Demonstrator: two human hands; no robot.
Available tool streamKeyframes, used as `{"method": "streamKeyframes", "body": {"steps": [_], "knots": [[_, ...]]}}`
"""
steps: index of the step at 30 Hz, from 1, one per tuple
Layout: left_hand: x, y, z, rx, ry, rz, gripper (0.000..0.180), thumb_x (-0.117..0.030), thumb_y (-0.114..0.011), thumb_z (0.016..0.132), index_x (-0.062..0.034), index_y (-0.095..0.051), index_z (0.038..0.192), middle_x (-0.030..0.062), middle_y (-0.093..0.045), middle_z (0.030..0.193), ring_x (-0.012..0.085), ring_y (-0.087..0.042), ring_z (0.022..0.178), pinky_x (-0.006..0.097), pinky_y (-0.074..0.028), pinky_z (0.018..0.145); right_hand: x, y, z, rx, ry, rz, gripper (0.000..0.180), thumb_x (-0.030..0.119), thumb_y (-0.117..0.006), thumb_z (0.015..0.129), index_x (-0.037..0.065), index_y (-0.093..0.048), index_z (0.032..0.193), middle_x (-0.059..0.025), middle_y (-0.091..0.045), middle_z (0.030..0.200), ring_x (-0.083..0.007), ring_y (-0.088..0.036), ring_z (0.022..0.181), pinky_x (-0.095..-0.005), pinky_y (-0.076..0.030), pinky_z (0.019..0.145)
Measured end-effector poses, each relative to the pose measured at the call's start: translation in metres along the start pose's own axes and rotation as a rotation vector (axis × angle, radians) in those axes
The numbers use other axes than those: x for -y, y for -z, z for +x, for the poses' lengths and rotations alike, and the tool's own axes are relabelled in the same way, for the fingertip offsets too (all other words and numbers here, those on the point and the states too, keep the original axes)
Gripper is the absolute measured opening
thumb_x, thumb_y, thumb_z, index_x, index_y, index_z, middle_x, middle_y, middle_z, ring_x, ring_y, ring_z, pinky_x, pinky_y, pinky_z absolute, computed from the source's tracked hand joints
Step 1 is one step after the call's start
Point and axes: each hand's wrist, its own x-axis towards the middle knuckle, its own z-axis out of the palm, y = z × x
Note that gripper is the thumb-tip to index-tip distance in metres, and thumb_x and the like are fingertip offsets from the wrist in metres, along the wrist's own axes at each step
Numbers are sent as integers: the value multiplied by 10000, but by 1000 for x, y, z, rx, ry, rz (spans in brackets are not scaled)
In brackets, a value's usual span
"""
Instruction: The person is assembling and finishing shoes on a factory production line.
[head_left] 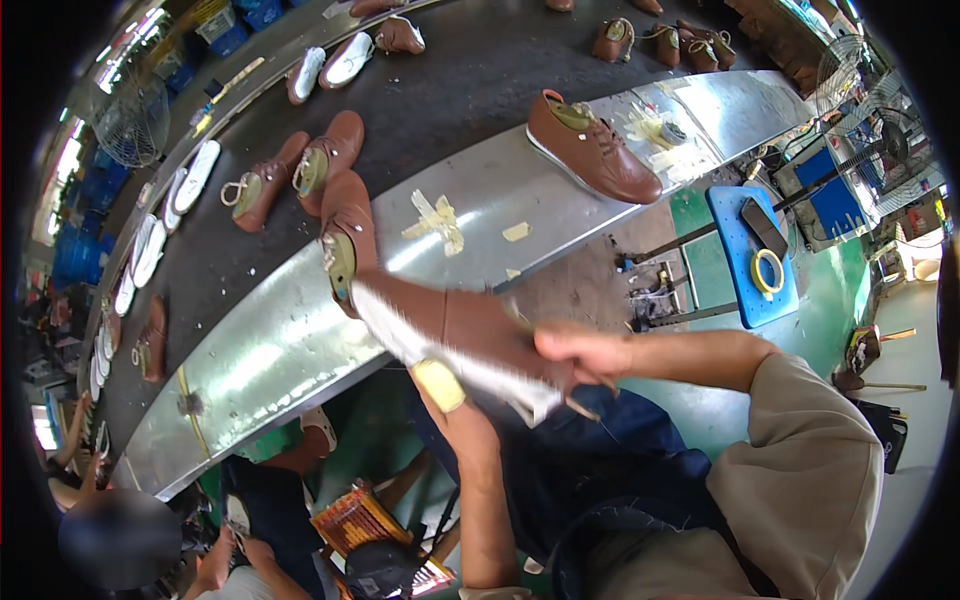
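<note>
Brown shoes [275, 180] are lining the desk [240, 370], one nearer shoe [350, 205] crowding the held shoe [450, 318] over the desk's edge. My left grip [467, 428] is sitting under its sole with a yellow pad [438, 385], how closed I cannot tell; my right grip [588, 352] is clamping its right end. A blue stool [733, 235] is carrying a phone [764, 226] and tape roll [757, 272].

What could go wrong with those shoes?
The held shoe, in the right hand, could bump the shoe with the olive insert; they overlap in this view.
The lone brown shoe might be knocked off the metal border, as its toe points toward the near edge.
</note>
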Motion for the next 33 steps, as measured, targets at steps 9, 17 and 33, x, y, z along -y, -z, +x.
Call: {"method": "streamKeyframes", "body": {"steps": [9, 17, 33], "knots": [[-23, 39, 121, -205, -405, 689, 844, -345, -800, 884, 2, -393, 1537, 227, -459, 1536, 352, -434, 1442, 477, -314, 1186, 236, 80, 195, -849, 273, -1446, 919, 709, -743, 758, -56, -611, 1249, -195, -731, 1124, -287, -725, 1051, -416, -558, 905], [-16, 42, 129, -299, -494, 1070, 799, -263, -869, 731, -90, -552, 1443, 154, -637, 1358, 348, -573, 1292, 459, -439, 1066, 180, 62, 187, -798, 781, -1549, 582, 446, -754, 881, 99, -579, 1314, -152, -705, 1123, -385, -672, 1104, -482, -535, 930], [46, 56, -162, 133, 39, 287, 1042, -184, -747, 925, -43, -1, 1639, 249, -201, 1648, 372, -396, 1442, 484, -360, 1161, -35, 11, -11, 418, 1056, -1866, 167, 219, -661, 803, 141, -608, 940, 13, -493, 823, -143, -572, 779, -300, -417, 724]]}}
